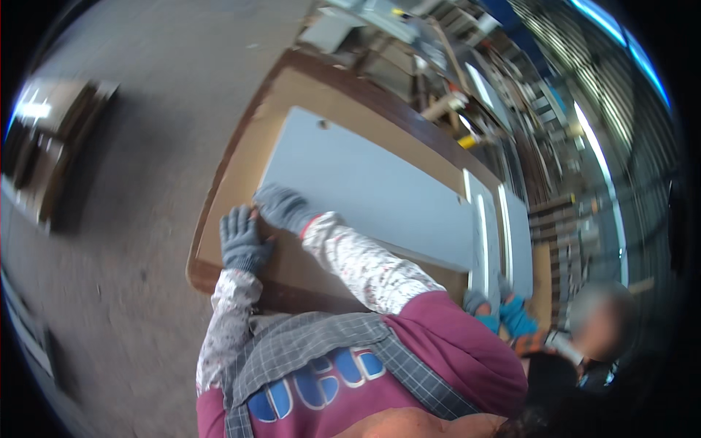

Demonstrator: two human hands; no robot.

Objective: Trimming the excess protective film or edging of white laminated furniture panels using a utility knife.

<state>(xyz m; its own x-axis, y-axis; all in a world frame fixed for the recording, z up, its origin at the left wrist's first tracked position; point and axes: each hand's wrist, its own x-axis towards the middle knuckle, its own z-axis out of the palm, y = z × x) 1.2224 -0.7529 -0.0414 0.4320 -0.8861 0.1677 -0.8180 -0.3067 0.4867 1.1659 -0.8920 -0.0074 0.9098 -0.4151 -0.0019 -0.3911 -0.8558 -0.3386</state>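
Observation:
A long, flat light-grey panel [365, 175] with a small round hole near its far left corner lies on a cardboard-covered table [235, 171]. Beside the panel's near left corner, my left hand [244, 239], in a grey glove, rests on the cardboard with its fingers spread. My right hand [283, 207], gloved alike, reaches across to that same corner. Its fingers are bent and closed there; what they grip, if anything, is hidden beneath the glove.
At the table's right end stand white-edged grey panels [517, 237], where a co-worker's gloved hands [478, 301] are. Cluttered racks of boards and offcuts [453, 73] line the far side. A stack of flat brown sheets [55, 139] sits on the floor at left.

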